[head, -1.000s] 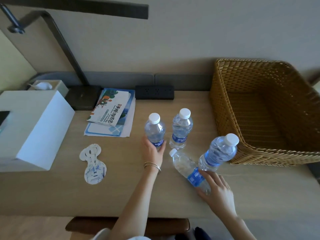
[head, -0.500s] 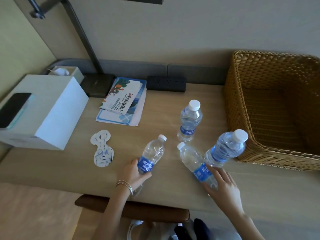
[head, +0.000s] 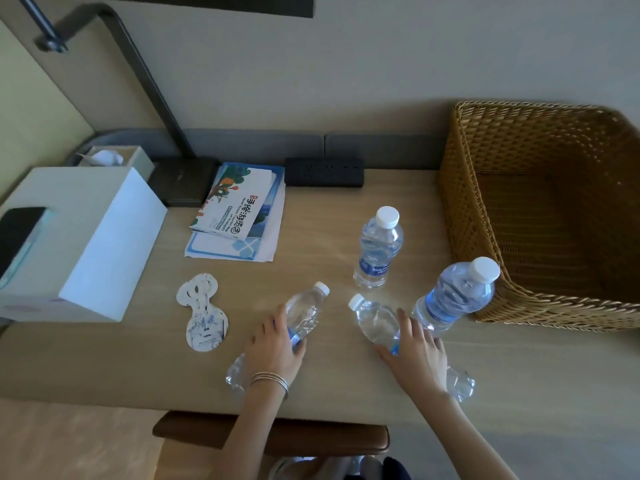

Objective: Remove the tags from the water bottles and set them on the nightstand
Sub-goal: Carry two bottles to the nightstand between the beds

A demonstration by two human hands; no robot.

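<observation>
Four clear plastic water bottles and one white, blue-printed paper tag [head: 204, 313] on a pale wooden nightstand [head: 121, 368].
White-capped, blue-labelled: the middle bottle [head: 379, 251] and the right-hand bottle [head: 453, 296] stand upright. The left lying bottle [head: 304, 310] and right lying bottle [head: 375, 320] rest on their sides, caps pointing away, gripped by the left hand [head: 273, 351] and right hand [head: 415, 355]. The paper tag lies flat, leftmost.

Both your bare forearms reach forward, and both hands stop nearer to you than the wicker basket [head: 464, 202]. Your left hand [head: 277, 348], the one farther from the basket, lies palm down with fingers and thumb curled round the left-hand bottle [head: 306, 311]. Thin bangles [head: 270, 379] ring that wrist. Your right hand [head: 414, 351], closer to the basket, is also palm down. It grips the right-hand bottle [head: 375, 320], index finger over it and thumb against its other side. The hands do not touch.
</observation>
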